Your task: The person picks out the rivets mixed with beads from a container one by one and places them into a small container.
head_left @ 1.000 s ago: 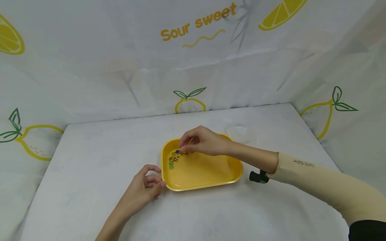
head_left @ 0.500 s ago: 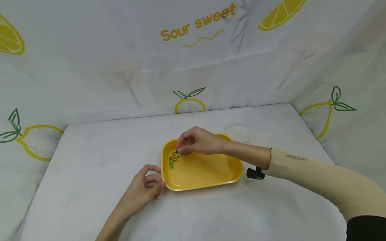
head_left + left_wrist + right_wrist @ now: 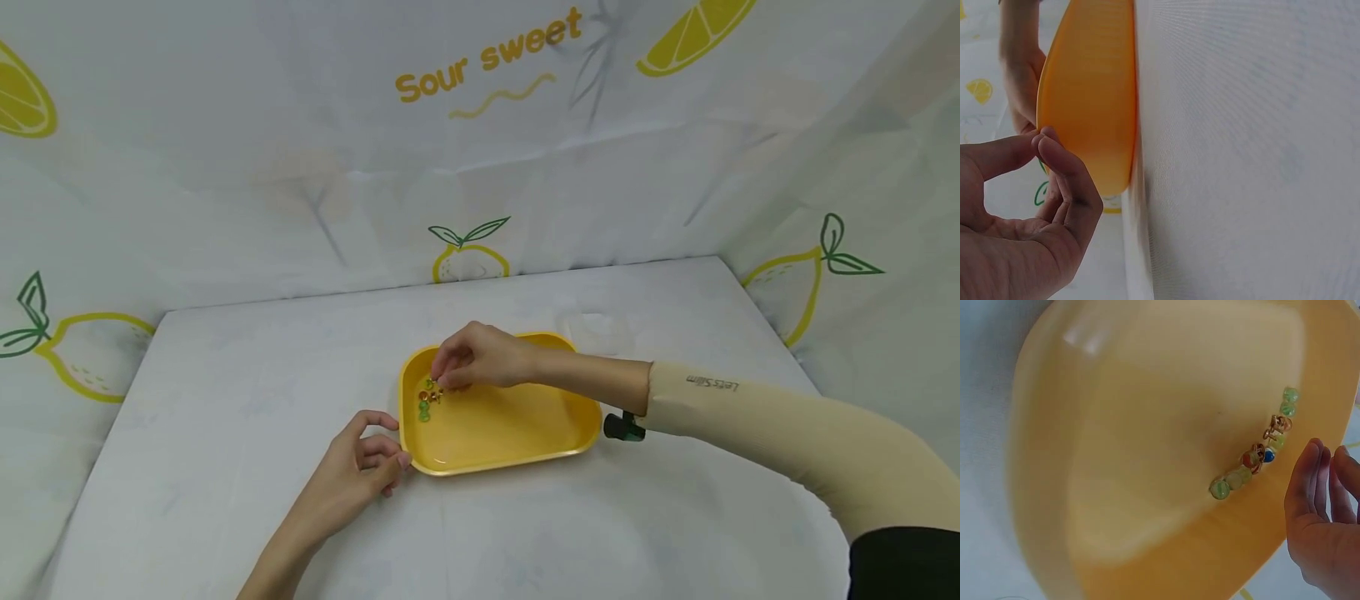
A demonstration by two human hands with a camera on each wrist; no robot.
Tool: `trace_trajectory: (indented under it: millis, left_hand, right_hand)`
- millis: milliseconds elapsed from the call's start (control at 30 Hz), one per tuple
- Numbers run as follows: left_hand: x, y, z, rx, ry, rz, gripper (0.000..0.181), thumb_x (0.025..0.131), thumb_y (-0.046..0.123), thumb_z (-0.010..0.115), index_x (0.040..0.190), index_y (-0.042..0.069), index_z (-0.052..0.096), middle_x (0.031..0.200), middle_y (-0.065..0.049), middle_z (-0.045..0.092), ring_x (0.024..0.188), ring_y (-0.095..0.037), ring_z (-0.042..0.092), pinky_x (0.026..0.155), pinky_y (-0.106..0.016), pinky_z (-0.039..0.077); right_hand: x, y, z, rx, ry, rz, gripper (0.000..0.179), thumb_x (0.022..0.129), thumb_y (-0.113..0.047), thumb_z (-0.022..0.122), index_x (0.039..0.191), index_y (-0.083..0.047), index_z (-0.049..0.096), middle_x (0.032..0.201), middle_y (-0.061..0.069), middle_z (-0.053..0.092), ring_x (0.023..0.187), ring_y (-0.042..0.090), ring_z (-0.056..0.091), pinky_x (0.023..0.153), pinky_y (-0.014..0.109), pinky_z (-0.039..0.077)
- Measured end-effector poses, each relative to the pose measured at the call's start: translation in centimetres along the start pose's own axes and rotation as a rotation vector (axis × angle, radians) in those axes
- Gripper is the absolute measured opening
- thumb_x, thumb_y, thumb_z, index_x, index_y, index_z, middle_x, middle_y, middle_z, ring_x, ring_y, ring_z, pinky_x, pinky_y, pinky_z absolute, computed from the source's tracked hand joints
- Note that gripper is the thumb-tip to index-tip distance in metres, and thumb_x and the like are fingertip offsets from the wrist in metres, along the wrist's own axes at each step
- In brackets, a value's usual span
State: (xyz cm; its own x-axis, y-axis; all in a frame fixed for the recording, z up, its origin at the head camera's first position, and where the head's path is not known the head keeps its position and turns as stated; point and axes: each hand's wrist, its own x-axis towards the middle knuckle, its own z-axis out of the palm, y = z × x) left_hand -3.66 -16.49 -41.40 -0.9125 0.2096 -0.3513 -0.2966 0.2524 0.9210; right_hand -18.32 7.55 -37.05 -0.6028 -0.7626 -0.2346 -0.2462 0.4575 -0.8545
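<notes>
A yellow tray (image 3: 517, 457) lies on the white-covered table. Several small beads (image 3: 424, 408), green, gold and amber, rest near its left side. In the right wrist view they form a curved row with a green bead (image 3: 1219, 489) at one end and a blue bead (image 3: 1269, 454) among them. My right hand (image 3: 483, 357) is over the tray, fingertips close by the beads and covering some in the head view; nothing shows between its fingers. My left hand (image 3: 360, 462) holds the tray's rim at the near left corner, bent fingertips at the edge (image 3: 1039, 119).
Behind the tray's right end lies a clear plastic piece (image 3: 597, 332). A white curtain (image 3: 262, 192) with lemon prints rises at the table's back edge and sides. A small black device (image 3: 624, 427) is strapped below my right wrist.
My right hand has shifted left along the beads, covering the blue one in the head view. The left hand and the tray have stayed in place.
</notes>
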Motion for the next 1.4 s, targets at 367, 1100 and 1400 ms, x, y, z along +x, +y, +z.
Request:
trace_trajectory:
  millis: [367, 1100, 1400]
  left_hand:
    - [0.1, 0.0, 0.1, -0.006, -0.001, 0.001, 0.050, 0.098, 0.007, 0.074, 0.137, 0.002, 0.044, 0.098, -0.017, 0.073, 0.073, -0.018, 0.065, 0.066, -0.027, 0.058]
    - [0.0, -0.1, 0.1, -0.010, -0.006, -0.008, 0.050, 0.097, 0.006, 0.073, 0.137, 0.003, 0.044, 0.096, -0.015, 0.071, 0.070, -0.016, 0.062, 0.063, -0.025, 0.052]
    - [0.0, 0.1, 0.1, -0.009, -0.002, -0.018, 0.049, 0.097, 0.005, 0.073, 0.136, 0.002, 0.044, 0.095, -0.015, 0.071, 0.069, -0.016, 0.061, 0.062, -0.025, 0.050]
  right_hand:
    - [0.6, 0.6, 0.6, -0.016, -0.001, 0.045, 0.017, 0.101, -0.005, 0.075, 0.114, 0.005, 0.076, 0.103, 0.019, 0.082, 0.086, 0.018, 0.078, 0.081, 0.026, 0.065]
    - [1.1, 1.5, 1.7, -0.011, -0.022, 0.111, 0.018, 0.100, 0.003, 0.071, 0.117, 0.009, 0.075, 0.104, 0.021, 0.081, 0.082, 0.016, 0.075, 0.078, 0.030, 0.067]
    - [1.3, 1.7, 1.7, -0.034, -0.003, 0.127, 0.016, 0.100, 0.003, 0.071, 0.115, 0.007, 0.077, 0.103, 0.018, 0.081, 0.083, 0.014, 0.074, 0.078, 0.028, 0.067]
